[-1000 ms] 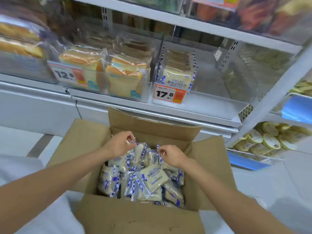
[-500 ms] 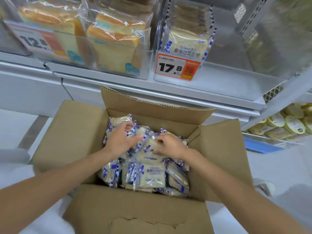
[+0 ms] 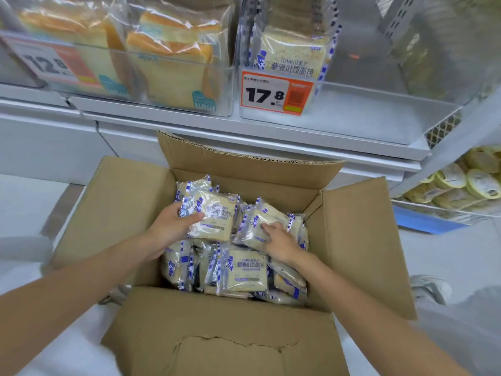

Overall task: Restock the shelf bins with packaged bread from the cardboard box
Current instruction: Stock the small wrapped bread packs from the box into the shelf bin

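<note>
pick step under way inside the open cardboard box (image 3: 217, 335), set on the floor below the shelf (image 3: 244, 131); left hand (image 3: 168, 229) clasping 1 blue-and-white bread packet (image 3: 214, 221) by its left edge, thumb laid across the front, other fingers hidden behind, packet raised above the heap; right hand (image 3: 280, 244) down on a second packet (image 3: 256, 226) just beside, fingers bent over its face and taking hold of it; neither packet out of the box yet. next move, by judgement: lift both clear of the box flaps, turn them upright with the label outward, and slide them into the clear bin (image 3: 366, 115) behind the 17.8 price tag (image 3: 276, 92), to the right of the matching row (image 3: 295, 55); soft slices, so only a light squeeze. counted: 2 hands, 2 packets in hand, 1 box; at least 8 loose packets left in the box, more buried and not countable; 1 row of the same bread in the bin, depth of row unclear; 2 rows of sliced loaves (image 3: 173, 66) in the neighbouring bin (image 3: 225, 85) with the 12.8 tag (image 3: 51, 63); 2 price tags; round yellow-lidded tubs (image 3: 466, 183) on the rack at right, too blurred to count.
</note>
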